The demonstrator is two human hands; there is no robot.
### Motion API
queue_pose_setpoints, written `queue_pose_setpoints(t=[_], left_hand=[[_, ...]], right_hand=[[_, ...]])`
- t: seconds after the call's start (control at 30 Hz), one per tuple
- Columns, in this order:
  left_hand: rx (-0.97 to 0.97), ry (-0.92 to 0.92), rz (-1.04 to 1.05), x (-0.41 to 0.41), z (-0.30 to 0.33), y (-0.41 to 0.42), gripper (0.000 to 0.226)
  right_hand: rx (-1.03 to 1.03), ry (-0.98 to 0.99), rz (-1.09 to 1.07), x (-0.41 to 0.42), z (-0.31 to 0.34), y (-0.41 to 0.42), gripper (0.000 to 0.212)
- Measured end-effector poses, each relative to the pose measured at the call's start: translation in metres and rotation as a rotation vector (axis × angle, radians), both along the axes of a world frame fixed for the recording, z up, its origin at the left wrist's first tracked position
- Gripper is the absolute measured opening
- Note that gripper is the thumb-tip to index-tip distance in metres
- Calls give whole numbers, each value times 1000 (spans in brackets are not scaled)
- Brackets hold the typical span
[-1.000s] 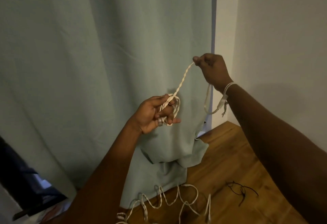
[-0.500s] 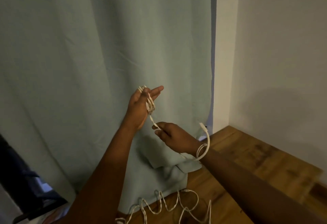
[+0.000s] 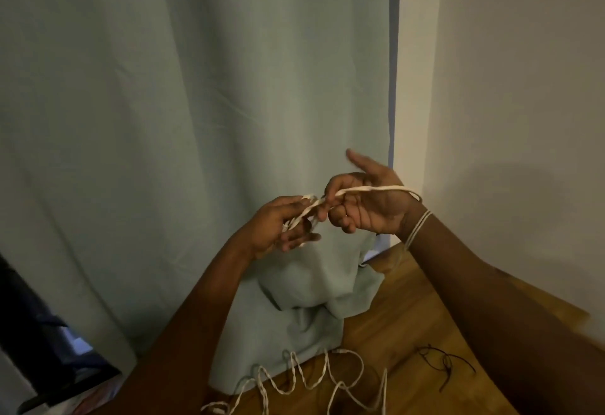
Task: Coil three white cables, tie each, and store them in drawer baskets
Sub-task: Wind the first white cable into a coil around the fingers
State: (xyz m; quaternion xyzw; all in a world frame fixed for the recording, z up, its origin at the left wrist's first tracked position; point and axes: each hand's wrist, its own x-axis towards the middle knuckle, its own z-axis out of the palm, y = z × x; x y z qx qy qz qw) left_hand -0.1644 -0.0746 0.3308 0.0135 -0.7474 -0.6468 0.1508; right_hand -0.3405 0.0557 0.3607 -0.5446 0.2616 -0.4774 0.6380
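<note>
My left hand [image 3: 278, 226] holds a small coil of white cable [image 3: 302, 215] wound around its fingers, in front of the curtain. My right hand [image 3: 366, 205] pinches the free strand of that same cable right beside the coil, and the strand runs on over the palm and loops around the right wrist. The two hands almost touch. More white cable [image 3: 311, 382] lies in loose kinked loops on the wooden floor below. No drawer or basket is in view.
A pale green curtain [image 3: 196, 120] hangs straight ahead, its hem bunched on the wooden floor [image 3: 409, 332]. A white wall [image 3: 507, 103] stands at the right. Black thin-rimmed glasses [image 3: 438, 359] lie on the floor. A dark object [image 3: 39, 349] fills the lower left corner.
My right hand came down from its high stretch, passed under the left hand, and is now level with it. The left hand turned, with more cable wound on it.
</note>
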Motion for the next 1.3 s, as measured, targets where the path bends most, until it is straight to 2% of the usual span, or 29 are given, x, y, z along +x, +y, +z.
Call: queue_pose_setpoints(t=[0.1,0.17,0.23,0.33,0.43,0.5,0.57,0.63,0.7,0.77,0.83,0.9,0.97,1.07,1.13,1.2,1.3], left_hand=[[433,20,-493,5,8,17,28],[613,61,-663,11,13,26,30],[597,97,-669,18,19,29,31],[534,157,-683,29,22,24,40],[629,268,-600,34,21,14,35],[708,328,-510,35,24,14,35],[757,429,-219,34,33,18,35],[782,562,5,33,43,18,35],[843,645,-36,28,49,20,30],[877,689,-70,24,52,22,42],[844,701,5,19,50,24,57],[820,707,35,18,47,25,54],[798,689,66,19,43,20,49],[829,661,20,27,41,9,46],[775,606,10,30,41,3,42],[671,522,48,31,41,0,40],[608,408,133,33,34,-6,38]], right_hand=[[-132,-61,181,0,7,2,66],[-275,12,245,10,12,7,49],[-377,87,154,20,19,12,30],[-469,125,10,30,24,17,23],[-559,204,-179,28,24,15,19],[-602,380,-311,24,20,8,15],[-579,546,-346,18,14,2,27],[-477,574,-274,16,5,-1,35],[-356,523,-217,18,-5,-4,32],[-305,515,-253,22,-14,-10,40],[-280,581,-290,19,-16,-16,45],[-244,656,-243,13,-10,-15,40],[-305,846,-287,7,0,-12,38],[-641,1452,-603,7,8,-11,43],[-771,1795,-705,11,9,-12,53],[-728,1921,-675,8,9,-12,56],[-582,1991,-608,2,13,-8,52]])
